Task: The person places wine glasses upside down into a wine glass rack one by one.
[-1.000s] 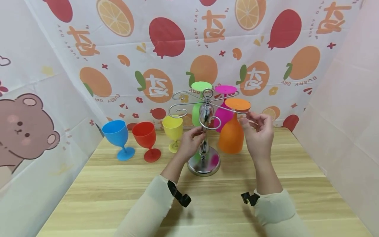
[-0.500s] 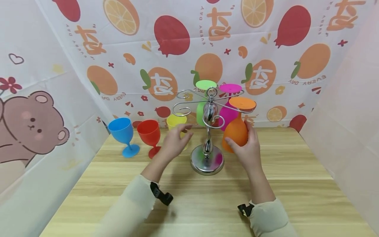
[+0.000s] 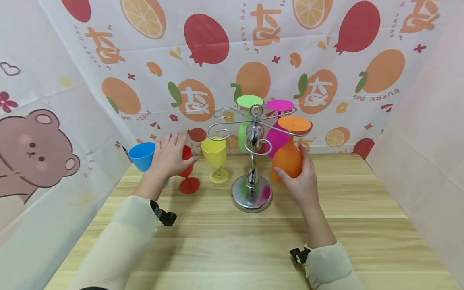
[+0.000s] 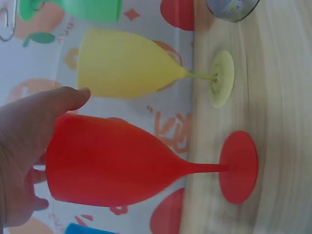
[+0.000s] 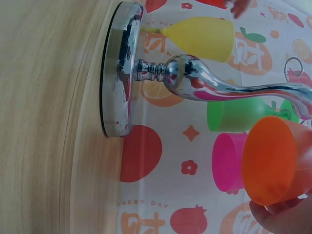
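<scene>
My left hand reaches over the red goblet, its fingers fairly straight and spread. In the left wrist view, thumb and fingertips lie right around the mouth of that goblet, which stands upright on the table. My right hand holds the bowl of an orange goblet, thumb in front and fingers round the far side. That goblet hangs upside down, its foot on a curled arm of the chrome rack. A green goblet and a pink goblet also hang inverted from the rack.
A yellow goblet stands upright between the red one and the rack. To the far left is a blue goblet, partly hidden by my left hand. The wooden table ends at a fruit-print cloth behind.
My left hand has let go of the rack's stem and moved left to the red goblet. My right hand has gone from the rack arm's tip down to the orange goblet's bowl.
</scene>
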Motion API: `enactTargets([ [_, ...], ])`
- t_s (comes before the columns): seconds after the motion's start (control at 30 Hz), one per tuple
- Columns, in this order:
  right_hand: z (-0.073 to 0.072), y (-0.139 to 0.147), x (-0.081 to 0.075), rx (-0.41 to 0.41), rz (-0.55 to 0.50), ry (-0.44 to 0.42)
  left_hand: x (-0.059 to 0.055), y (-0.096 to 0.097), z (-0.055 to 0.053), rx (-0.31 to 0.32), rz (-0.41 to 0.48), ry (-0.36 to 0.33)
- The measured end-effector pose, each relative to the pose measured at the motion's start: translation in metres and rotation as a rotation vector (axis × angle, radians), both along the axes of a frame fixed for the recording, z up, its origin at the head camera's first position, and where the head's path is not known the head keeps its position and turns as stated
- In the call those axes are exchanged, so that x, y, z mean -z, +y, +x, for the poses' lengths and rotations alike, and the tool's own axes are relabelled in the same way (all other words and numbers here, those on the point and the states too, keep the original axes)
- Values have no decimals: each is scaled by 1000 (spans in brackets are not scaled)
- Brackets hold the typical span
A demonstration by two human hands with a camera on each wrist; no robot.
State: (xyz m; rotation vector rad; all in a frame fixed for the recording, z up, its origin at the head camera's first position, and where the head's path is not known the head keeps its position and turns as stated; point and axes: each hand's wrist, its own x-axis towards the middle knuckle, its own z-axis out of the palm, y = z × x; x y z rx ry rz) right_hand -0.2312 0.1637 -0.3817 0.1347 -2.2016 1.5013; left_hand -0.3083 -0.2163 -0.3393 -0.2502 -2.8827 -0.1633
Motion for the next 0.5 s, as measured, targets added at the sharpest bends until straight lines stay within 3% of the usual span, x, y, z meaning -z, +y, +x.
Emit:
enactTargets([
  [0.2, 1, -1, 0, -3, 1, -10, 7, -6, -4, -41, 9, -143],
  [0.5, 1, 1, -1, -6, 13, -20, 6, -1, 0, -45, 50, -162],
])
